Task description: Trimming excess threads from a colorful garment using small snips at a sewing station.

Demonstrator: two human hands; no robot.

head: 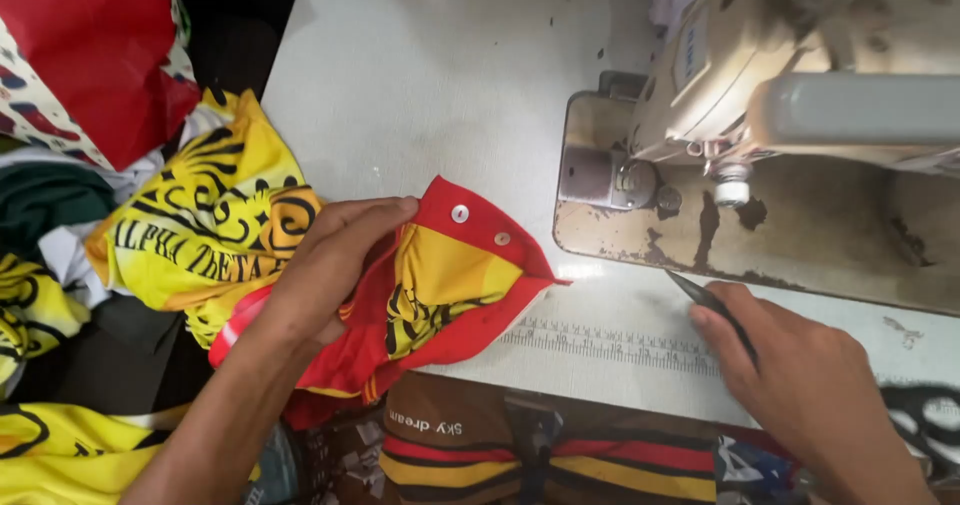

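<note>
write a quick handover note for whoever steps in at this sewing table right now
Left hand: gripping the red and yellow garment on the table; its red placket with two snaps points toward the sewing machine.
Right hand: holds a thin dark tool, tip aimed toward the machine bed, apart from the garment.
Done: snaps are on the placket.
Left: garment is not under the needle; nothing is being stitched. More yellow printed pieces lie piled at the left; scissors lie at the right edge.

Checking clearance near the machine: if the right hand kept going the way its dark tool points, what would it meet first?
Probably the worn metal bed of the sewing machine: the right hand aims its tool up-left there, though depth is unclear.
</note>
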